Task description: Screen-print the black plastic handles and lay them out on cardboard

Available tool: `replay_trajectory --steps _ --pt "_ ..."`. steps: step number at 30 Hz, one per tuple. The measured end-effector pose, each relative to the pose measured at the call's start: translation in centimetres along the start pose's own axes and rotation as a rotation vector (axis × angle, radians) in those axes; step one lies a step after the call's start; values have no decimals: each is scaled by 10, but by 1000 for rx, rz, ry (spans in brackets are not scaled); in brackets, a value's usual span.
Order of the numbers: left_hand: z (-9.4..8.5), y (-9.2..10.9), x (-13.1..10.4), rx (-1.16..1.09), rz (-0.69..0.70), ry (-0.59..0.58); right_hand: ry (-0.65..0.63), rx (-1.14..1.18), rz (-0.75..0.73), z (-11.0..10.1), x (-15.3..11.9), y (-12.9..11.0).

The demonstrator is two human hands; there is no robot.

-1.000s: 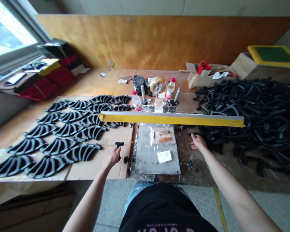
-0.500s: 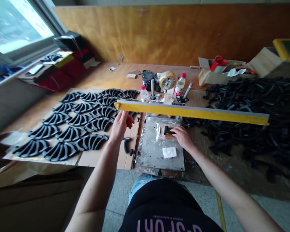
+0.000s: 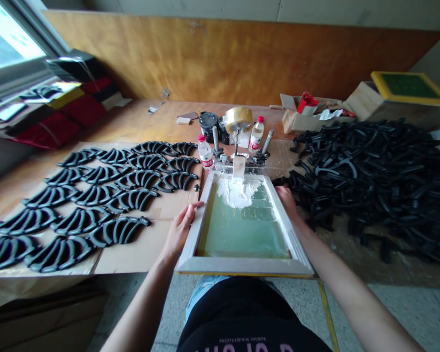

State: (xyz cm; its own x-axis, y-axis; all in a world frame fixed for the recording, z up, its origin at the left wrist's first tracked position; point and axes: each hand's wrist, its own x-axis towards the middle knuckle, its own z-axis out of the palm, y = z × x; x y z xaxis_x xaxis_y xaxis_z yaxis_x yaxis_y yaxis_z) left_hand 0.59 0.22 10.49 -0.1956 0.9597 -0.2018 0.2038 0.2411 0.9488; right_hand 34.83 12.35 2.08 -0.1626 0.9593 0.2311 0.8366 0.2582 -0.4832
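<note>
A screen printing frame point(image 3: 245, 265) with a pale metal border and green mesh point(image 3: 242, 234) lies lowered over the work plate in front of me. White ink point(image 3: 238, 194) is smeared over the far end of the mesh. My left hand point(image 3: 183, 227) is at the frame's left side, fingers closed against its edge. Beside the right edge is my right hand point(image 3: 287, 201), its fingertips partly hidden by the frame and dark parts. Whatever is under the frame cannot be seen. A pale block point(image 3: 239, 167) stands at the frame's far edge.
Curved black handles point(image 3: 119, 230) lie in fanned rows on cardboard at left. A big heap of black handles point(image 3: 370, 181) is at right. Behind the frame stand two bottles point(image 3: 205, 152), a tape roll point(image 3: 238, 119), upright posts point(image 3: 215, 138) and dark tubs point(image 3: 208, 124). An open carton point(image 3: 291, 120) sits farther back.
The frame has swung down from its raised position and covers the plate. My left hand came down along its left side. My right hand moved from the black handle on the plate to the frame's right edge.
</note>
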Motion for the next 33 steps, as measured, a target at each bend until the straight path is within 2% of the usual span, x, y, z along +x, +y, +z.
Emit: replay_trajectory --steps 2,3,5,7,9,11,13,16,19,22,25,29,31,33 --pt "6 -29 -4 1 -78 -34 118 -4 31 -11 24 -4" --pt "10 -43 -3 0 -93 -41 167 19 -7 -13 38 -14" --pt "18 -67 2 38 -82 -25 201 48 -170 -9 64 -45" --pt "22 -82 9 104 -61 -5 127 4 -305 1 83 -79" --pt "23 -89 14 145 -63 -16 2 -85 -339 13 88 -104" --pt "22 -91 17 165 -79 -30 -113 -158 -343 21 77 -113" --pt "21 -92 17 173 -93 -31 -187 -187 -412 22 55 -110" --pt "22 -91 15 155 -110 -31 -271 -151 -649 10 25 -96" --pt "24 -89 14 127 -113 -32 -346 -72 -788 -3 18 -89" --pt "23 -83 12 110 -120 -16 -270 -66 -709 1 22 -91" --pt "22 -79 11 69 -133 -26 -141 -108 -687 14 8 -91" --pt "20 -80 11 51 -132 -45 -170 -75 -757 17 -12 -88" --pt "19 -77 11 40 -138 -44 -180 -45 -696 13 1 -93" --pt "16 -67 9 16 -143 -54 -148 -32 -584 7 29 -101"
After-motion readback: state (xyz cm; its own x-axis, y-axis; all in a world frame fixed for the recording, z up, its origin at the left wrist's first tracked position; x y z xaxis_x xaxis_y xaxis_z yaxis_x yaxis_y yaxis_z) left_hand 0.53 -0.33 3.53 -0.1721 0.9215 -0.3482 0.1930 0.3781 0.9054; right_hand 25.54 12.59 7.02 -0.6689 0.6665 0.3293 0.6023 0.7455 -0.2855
